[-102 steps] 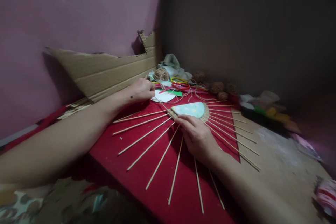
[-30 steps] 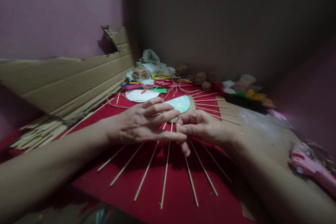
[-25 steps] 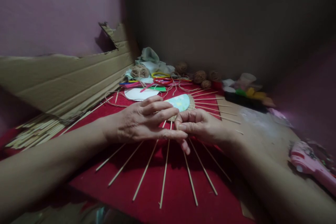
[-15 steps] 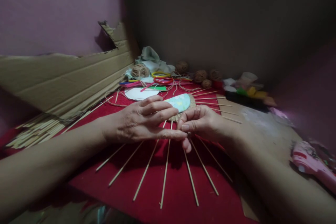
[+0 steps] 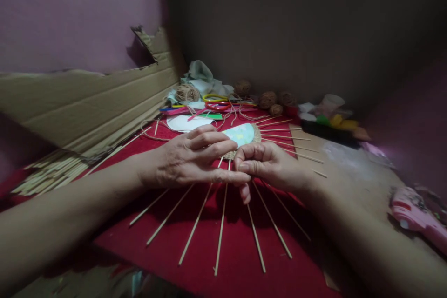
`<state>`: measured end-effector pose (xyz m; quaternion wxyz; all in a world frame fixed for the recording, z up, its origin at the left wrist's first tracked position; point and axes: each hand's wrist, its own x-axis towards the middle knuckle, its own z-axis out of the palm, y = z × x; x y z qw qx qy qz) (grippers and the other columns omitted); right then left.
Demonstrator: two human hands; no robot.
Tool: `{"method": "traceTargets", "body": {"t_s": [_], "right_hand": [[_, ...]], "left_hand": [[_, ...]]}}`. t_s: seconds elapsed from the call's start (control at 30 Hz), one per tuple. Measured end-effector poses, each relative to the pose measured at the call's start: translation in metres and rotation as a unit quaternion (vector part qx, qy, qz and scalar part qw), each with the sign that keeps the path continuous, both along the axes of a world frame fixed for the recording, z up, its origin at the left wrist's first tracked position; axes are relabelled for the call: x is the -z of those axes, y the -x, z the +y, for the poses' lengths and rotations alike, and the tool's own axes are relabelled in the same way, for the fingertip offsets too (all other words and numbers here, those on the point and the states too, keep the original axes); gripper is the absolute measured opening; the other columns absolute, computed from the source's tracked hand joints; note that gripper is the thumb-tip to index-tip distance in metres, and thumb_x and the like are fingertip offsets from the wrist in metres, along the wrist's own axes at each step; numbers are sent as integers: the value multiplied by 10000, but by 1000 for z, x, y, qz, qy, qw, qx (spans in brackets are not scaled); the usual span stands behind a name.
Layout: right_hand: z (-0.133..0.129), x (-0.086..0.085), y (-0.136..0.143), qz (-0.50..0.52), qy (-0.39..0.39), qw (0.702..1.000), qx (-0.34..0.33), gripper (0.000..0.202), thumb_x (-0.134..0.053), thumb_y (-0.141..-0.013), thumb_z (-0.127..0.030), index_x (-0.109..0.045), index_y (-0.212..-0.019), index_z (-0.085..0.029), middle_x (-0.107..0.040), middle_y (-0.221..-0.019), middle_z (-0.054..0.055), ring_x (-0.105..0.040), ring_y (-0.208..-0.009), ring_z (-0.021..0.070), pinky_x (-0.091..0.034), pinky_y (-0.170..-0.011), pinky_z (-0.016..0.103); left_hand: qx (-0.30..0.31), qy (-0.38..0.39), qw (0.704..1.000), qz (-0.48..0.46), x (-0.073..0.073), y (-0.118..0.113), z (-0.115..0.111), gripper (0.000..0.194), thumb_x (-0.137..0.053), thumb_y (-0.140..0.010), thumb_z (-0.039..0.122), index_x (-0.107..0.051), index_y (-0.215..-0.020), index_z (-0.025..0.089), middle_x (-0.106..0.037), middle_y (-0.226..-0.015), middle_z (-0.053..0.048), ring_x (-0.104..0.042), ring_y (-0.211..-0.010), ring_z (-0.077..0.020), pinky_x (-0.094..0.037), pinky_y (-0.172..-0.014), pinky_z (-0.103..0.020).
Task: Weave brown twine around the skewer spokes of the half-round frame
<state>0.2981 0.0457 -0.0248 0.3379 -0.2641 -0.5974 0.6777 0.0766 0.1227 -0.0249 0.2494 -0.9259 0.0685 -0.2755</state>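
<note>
A round piece with a light blue-green patterned centre point(image 5: 244, 134) and a woven twine rim point(image 5: 257, 134) lies on a red cloth point(image 5: 240, 284). Thin wooden sticks point(image 5: 220, 237) fan out from it on several sides. My left hand point(image 5: 186, 156) rests across its left part, fingers stretched out, the index reaching to my right fingertips. At the near edge of the rim my right hand point(image 5: 270, 160) is closed in a pinch between thumb and index; whatever lies in the pinch is hidden.
Balls of twine point(image 5: 267, 100), scissors point(image 5: 215, 102) and a white oval piece point(image 5: 188, 123) lie behind. Cardboard point(image 5: 98, 102) leans at left above a bundle of sticks point(image 5: 52, 174). On the right are a black tray point(image 5: 324, 132) and a pink glue gun point(image 5: 414, 212).
My right hand has shifted slightly, its fingers still pinched beside the left index finger. The left hand keeps nearly the same place, and the view has moved a little.
</note>
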Motion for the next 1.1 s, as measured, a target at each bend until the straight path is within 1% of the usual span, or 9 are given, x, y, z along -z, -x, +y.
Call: {"method": "traceTargets", "body": {"t_s": [0.23,0.4,0.57,0.63,0.73,0.83,0.93,1.03,1.1], "right_hand": [[0,2,2,-12,-1,1000,19,259,-604,-877,-380,-518,-798,-149,-653,-598,-6,-648,-539,118,-538,-543,238],[-1,4,3,-22,-12,1000,9,308,-600,-869,-439,-525,-794,-150,-643,-588,-9,-645,-543,121,-526,-549,239],[-1,4,4,-32,-33,999,12,287,-560,-908,-384,-555,-765,-135,-644,-589,-3,-635,-541,104,-518,-571,222],[0,4,4,-29,-37,999,11,272,-545,-919,-354,-561,-764,-131,-646,-591,-2,-633,-539,99,-519,-574,219],[1,6,3,-20,-22,999,16,247,-540,-923,-343,-550,-788,-136,-646,-590,-7,-638,-536,103,-518,-554,216],[3,8,2,1,-5,999,37,233,-580,-898,-354,-537,-810,-143,-644,-595,-16,-639,-523,110,-519,-536,221],[5,11,1,30,16,999,41,234,-610,-875,-359,-544,-811,-143,-642,-598,-16,-632,-502,116,-526,-524,237],[5,10,0,35,32,998,37,256,-613,-866,-369,-571,-768,-136,-637,-585,-5,-620,-496,118,-526,-516,243],[4,7,0,25,23,998,43,249,-631,-849,-351,-605,-748,-124,-641,-578,8,-614,-500,117,-524,-527,244]], "left_hand": [[-8,-40,999,-10,-1,-1,0,486,-622,-860,348,-473,-1322,374,-524,-1214,-33,-427,-1210,-196,-404,-1068,-386],[2,-58,997,-45,4,-4,1,532,-662,-827,365,-469,-1322,379,-500,-1219,-25,-434,-1209,-195,-409,-1069,-377],[7,-52,997,-62,11,-6,2,506,-667,-822,377,-495,-1298,367,-480,-1236,-20,-429,-1217,-183,-416,-1071,-356],[6,-51,997,-62,11,-6,3,514,-666,-821,385,-492,-1304,356,-476,-1244,-26,-428,-1221,-185,-417,-1071,-354],[8,-52,997,-60,8,-5,2,527,-658,-828,388,-477,-1321,350,-472,-1265,-34,-440,-1215,-191,-414,-1072,-370],[-5,-64,997,-37,4,-4,1,532,-653,-833,386,-463,-1329,379,-494,-1264,-31,-452,-1203,-195,-418,-1063,-380],[-18,-61,997,-36,3,-3,1,512,-652,-834,384,-473,-1314,402,-523,-1227,-22,-446,-1206,-188,-430,-1052,-367],[-13,-53,998,-45,4,-3,1,518,-658,-832,354,-479,-1316,394,-525,-1222,-24,-452,-1200,-187,-424,-1058,-374],[-5,-52,998,-43,4,-4,1,527,-668,-825,338,-485,-1317,384,-536,-1201,-26,-464,-1180,-187,-428,-1052,-375]]}}
